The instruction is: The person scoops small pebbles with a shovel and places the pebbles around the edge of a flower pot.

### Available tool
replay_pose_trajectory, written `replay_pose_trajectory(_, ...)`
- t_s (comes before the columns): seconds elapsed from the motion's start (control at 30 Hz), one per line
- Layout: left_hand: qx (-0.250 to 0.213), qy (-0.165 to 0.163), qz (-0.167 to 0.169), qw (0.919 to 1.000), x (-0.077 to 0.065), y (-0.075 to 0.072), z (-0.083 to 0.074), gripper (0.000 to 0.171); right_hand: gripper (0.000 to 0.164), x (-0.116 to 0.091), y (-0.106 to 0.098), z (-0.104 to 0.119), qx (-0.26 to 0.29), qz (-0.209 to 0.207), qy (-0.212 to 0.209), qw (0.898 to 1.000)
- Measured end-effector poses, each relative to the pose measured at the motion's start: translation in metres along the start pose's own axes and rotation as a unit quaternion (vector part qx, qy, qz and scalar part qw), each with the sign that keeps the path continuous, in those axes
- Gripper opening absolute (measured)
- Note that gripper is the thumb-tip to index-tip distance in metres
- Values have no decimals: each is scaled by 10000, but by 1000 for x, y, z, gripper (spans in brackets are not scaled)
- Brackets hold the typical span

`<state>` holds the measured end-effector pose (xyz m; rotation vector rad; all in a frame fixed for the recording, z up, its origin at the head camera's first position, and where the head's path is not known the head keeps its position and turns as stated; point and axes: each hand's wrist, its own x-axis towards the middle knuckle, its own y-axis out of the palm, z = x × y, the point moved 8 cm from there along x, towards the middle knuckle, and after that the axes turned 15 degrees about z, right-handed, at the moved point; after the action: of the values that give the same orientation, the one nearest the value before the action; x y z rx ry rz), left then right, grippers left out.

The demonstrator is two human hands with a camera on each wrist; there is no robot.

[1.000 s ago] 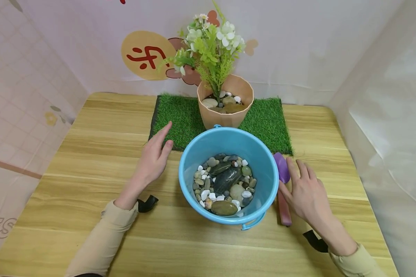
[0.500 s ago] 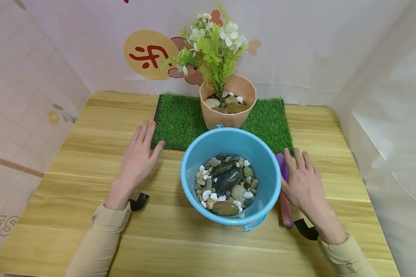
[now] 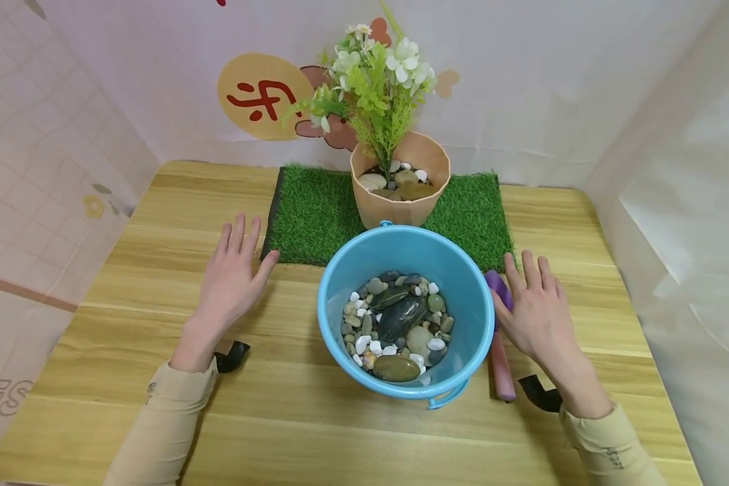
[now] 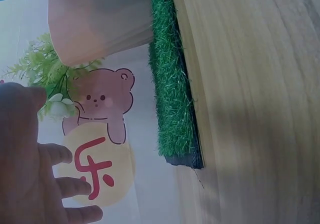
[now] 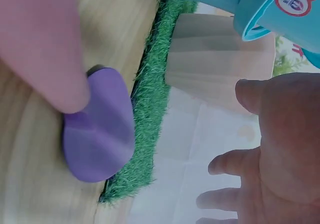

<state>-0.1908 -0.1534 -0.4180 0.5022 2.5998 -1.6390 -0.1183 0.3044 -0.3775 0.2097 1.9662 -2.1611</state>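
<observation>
In the head view my left hand (image 3: 231, 283) hovers with fingers spread, left of a light blue bucket (image 3: 474, 283) and apart from it. My right hand (image 3: 541, 317) is spread on the bucket's other side, thumb toward the rim, holding nothing. Pebbles fill the bucket's bottom: large dark stones (image 3: 403, 319), a brown-green one (image 3: 396, 368) and small white ones. Beneath the right hand lies a small trowel with a purple blade (image 5: 100, 129) and a pink handle (image 3: 501, 371). The right wrist view shows the open palm above this trowel.
Behind the bucket, a peach flowerpot (image 3: 395, 209) holding white artificial flowers (image 3: 403, 61) and stones stands on a green turf mat (image 3: 310, 216). The wooden table (image 3: 316, 439) is bordered by pale curtains (image 3: 644, 202) at the back and sides.
My left hand has moved left, away from the bucket, its fingers spreading. The right hand has lifted and flattened slightly beside the bucket. Bucket, trowel and pot stay in place.
</observation>
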Motion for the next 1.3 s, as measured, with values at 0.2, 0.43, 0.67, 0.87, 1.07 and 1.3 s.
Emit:
replay_pose_trajectory(0.2,17,57,44,10000,2,2,-1,80,73,4,-5,-2,-5,-266,-112,9996)
replay_pose_trajectory(0.43,-288,387,168,9987,30,0,-17,79,74,33,-25,9,-136,-436,-330,9984)
replay_pose_trajectory(0.67,-953,993,5,9905,67,-5,-46,74,79,74,-48,31,235,-31,-470,9986)
replay_pose_trajectory(0.87,-2307,1354,36,9635,94,-6,-70,68,79,104,-65,50,849,81,-587,9946)
replay_pose_trajectory(1.07,-3472,1373,26,9277,120,-9,-89,64,80,125,-69,62,1596,268,-721,9842)
replay_pose_trajectory(1.3,-4258,1363,303,8940,145,-5,-107,65,71,133,-69,70,2410,569,-1164,9618)
